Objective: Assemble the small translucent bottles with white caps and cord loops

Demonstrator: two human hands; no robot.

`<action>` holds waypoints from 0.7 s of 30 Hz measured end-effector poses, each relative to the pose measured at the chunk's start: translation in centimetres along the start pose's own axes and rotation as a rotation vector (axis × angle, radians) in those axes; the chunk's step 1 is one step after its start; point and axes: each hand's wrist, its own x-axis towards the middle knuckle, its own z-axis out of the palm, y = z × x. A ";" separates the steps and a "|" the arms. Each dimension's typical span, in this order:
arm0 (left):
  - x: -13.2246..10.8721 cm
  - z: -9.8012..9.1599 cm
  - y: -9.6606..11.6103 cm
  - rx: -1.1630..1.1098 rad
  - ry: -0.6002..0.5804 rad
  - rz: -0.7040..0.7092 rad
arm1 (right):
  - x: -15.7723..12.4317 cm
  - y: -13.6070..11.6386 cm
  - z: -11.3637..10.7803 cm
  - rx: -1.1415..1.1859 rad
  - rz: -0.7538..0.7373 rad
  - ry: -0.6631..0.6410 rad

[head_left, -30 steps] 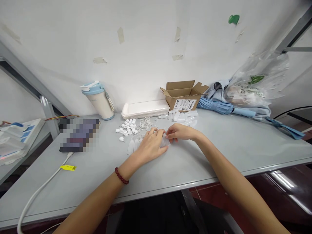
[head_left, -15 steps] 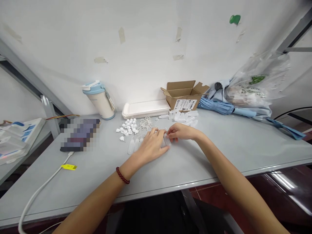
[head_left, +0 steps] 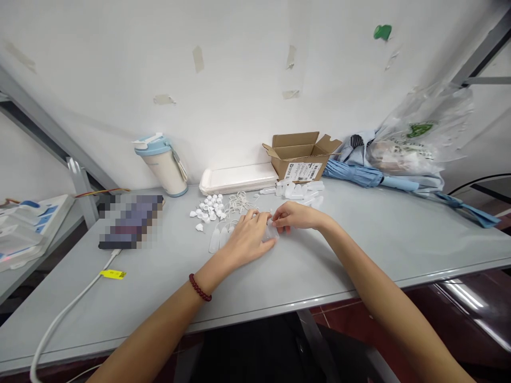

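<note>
The clear tube point(head_left: 272, 232) looks light, slippery; pinch its far end. Left hand point(head_left: 249, 235) half curled, right hand point(head_left: 294, 215) nearly closed; can't tell what they hold.

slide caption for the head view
Left hand and right hand at translucent pieces, near small white parts; open cardboard box behind.

Clr tubes point(head_left: 272, 232) part-hidden behind L fingers point(head_left: 260, 218)

Blue-lidded tumbler point(head_left: 164, 169) — blue umbrella point(head_left: 353, 174) — plastic bag point(head_left: 425, 133)
</note>
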 end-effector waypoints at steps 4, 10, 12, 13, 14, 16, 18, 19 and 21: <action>0.0 0.0 -0.1 0.002 0.003 0.000 | 0.0 0.1 0.0 -0.010 -0.003 -0.001; 0.0 -0.1 0.0 0.023 -0.035 -0.021 | 0.1 0.1 0.0 -0.020 -0.010 -0.002; 0.0 -0.2 0.1 0.029 -0.037 -0.022 | 0.1 0.1 0.0 -0.017 -0.006 0.000; 0.0 -0.2 0.1 0.032 -0.037 -0.021 | 0.1 0.1 0.0 -0.014 -0.004 0.002; 0.0 -0.2 0.1 0.035 -0.037 -0.019 | 0.1 0.1 0.0 -0.011 -0.005 0.003; -0.1 -0.2 0.0 0.036 -0.036 -0.016 | 0.1 0.1 -0.1 -0.011 -0.009 0.005; -0.1 -0.2 0.0 0.032 -0.034 -0.011 | 0.1 0.2 -0.1 -0.014 -0.015 0.007; -0.1 -0.2 0.0 0.029 -0.031 -0.011 | 0.2 0.2 0.0 -0.015 -0.017 0.008; -0.2 -0.3 0.0 0.021 -0.025 -0.015 | 0.2 0.3 0.0 -0.021 -0.020 0.013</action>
